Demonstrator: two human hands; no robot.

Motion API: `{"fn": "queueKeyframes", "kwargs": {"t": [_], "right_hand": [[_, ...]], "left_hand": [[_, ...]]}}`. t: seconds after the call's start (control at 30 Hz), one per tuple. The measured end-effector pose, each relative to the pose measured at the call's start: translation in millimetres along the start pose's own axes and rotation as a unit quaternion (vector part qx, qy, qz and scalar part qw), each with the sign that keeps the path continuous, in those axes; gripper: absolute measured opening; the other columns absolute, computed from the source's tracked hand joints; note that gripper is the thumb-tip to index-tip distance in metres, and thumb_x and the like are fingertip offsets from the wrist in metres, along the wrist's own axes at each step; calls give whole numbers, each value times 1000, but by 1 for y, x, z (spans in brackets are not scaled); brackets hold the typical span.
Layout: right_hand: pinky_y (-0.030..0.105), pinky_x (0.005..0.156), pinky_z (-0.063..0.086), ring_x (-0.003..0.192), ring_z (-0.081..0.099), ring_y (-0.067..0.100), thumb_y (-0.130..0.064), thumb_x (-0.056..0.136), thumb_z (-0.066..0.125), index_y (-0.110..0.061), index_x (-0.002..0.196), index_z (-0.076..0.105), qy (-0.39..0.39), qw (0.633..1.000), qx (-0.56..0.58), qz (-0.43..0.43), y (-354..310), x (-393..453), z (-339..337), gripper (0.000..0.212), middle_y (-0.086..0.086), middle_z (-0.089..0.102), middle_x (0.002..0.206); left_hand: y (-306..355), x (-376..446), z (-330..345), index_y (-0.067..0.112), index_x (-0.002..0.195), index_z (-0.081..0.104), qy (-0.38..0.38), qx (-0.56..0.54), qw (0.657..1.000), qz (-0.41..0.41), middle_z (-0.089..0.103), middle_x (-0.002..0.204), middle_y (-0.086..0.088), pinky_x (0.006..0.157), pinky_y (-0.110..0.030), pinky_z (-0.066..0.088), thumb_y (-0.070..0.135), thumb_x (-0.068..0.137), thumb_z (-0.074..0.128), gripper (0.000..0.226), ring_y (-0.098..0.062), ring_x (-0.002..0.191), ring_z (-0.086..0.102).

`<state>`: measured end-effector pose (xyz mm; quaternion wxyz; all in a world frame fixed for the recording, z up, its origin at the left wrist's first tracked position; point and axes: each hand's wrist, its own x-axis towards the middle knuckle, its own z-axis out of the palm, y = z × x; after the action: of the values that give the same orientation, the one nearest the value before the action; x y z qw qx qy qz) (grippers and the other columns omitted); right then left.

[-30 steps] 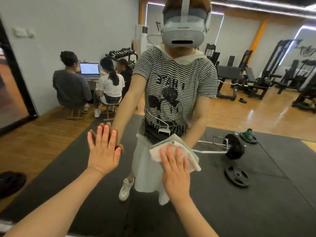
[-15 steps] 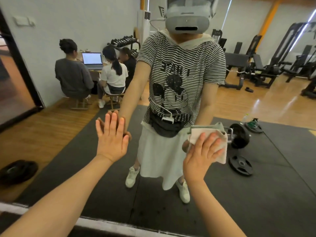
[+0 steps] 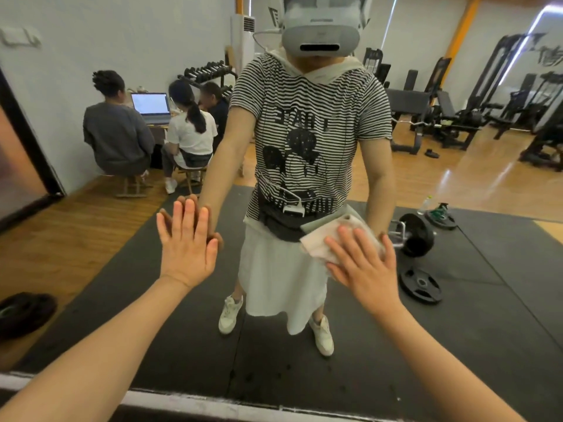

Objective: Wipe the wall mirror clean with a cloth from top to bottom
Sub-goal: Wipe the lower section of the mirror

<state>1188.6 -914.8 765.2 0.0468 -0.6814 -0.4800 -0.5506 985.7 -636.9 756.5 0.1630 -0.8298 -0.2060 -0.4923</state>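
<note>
At the far left, a dark weight plate (image 3: 26,310) lies on the wooden floor, seen in the wall mirror (image 3: 457,315), whose pale lower edge runs across the bottom of the view. Further back in the reflection, three seated people face an open laptop (image 3: 150,104) beside a dumbbell rack (image 3: 207,71). The left hand (image 3: 187,243) lies flat against the glass, fingers straight and close together, palm meeting its own reflection; it holds nothing. In the middle stands the reflected person in a striped T-shirt (image 3: 310,132), white skirt and grey headset (image 3: 320,28), on black floor mats. To the right, the right hand (image 3: 364,266) presses a pale folded cloth (image 3: 321,243) against the mirror at about the reflected waist, fingers spread and straight over it, not curled round it. The cloth sticks out up and to the left of the fingertips. Right of it the reflection shows a loaded barbell (image 3: 416,234) on the mat, a loose weight plate (image 3: 420,283) just below it, a water bottle (image 3: 426,205) behind, and gym machines along the far wall.
</note>
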Motion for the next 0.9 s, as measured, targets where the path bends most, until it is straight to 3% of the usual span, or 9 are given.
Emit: {"fn": "queueKeyframes", "kwargs": {"t": [0.1,0.27,0.37,0.43,0.5,0.57,0.63,0.77,0.9], "right_hand": [[55,115,8,150,3,19,-44,103,33,-24,156,11,13,1000,12,14,2,-8,2,60,-2,0,164],[50,118,-6,149,-6,28,-31,106,20,-13,155,7,6,994,45,97,-36,0,15,54,9,-9,162],[49,118,-8,148,-1,36,-27,106,16,-11,153,9,-2,988,83,133,-68,13,18,50,13,-13,161],[48,117,-8,140,8,37,-25,103,24,-9,148,14,-9,986,103,131,-97,26,18,48,17,-9,160],[47,117,-9,138,8,37,-25,97,33,-9,150,9,-9,979,129,158,-122,36,16,60,19,-6,158],[45,119,-11,140,5,37,-28,102,26,-11,153,3,-16,968,145,203,-136,43,13,59,20,-6,160],[42,119,-10,144,1,34,-27,99,31,-15,153,4,-30,958,157,237,-138,42,9,62,22,10,155],[39,117,-7,140,13,38,-23,93,37,-12,151,18,-65,948,156,269,-136,48,0,62,18,17,151],[46,116,-2,143,5,37,-20,95,35,-9,150,16,-77,909,178,370,-158,61,-10,60,20,13,156]], "left_hand": [[-1,0,0,1,145,20,2,2,1000,6,-6,159,-17,116,-45,-15,36,93,30,63,-21,147,-19],[1,0,0,-1,143,22,-2,0,1000,5,14,149,-25,116,-46,-13,31,87,34,66,-22,147,-19],[0,-2,2,6,148,15,4,-1,1000,13,-7,160,-16,116,-47,-13,31,88,33,68,-22,147,-19],[-2,-3,2,10,148,11,2,-4,1000,19,-13,160,-12,115,-48,-11,32,88,33,67,-22,147,-19],[0,-2,3,9,147,13,2,-5,1000,19,-8,159,-14,114,-50,-9,32,89,33,66,-22,147,-19],[-1,-2,2,9,150,10,4,-8,1000,17,-14,161,-11,115,-50,-9,36,97,28,61,-22,148,-18],[-1,-3,-2,13,155,-1,3,-23,1000,20,-21,161,-5,115,-50,-10,39,102,18,62,-22,148,-17],[-4,-4,-12,18,154,-10,-24,-53,998,35,-21,160,-3,115,-52,-7,33,91,35,79,-22,148,-16],[-14,-3,-27,17,155,-3,-75,-73,993,56,-11,163,-6,117,-49,-7,32,88,36,79,-20,148,-15]]}}
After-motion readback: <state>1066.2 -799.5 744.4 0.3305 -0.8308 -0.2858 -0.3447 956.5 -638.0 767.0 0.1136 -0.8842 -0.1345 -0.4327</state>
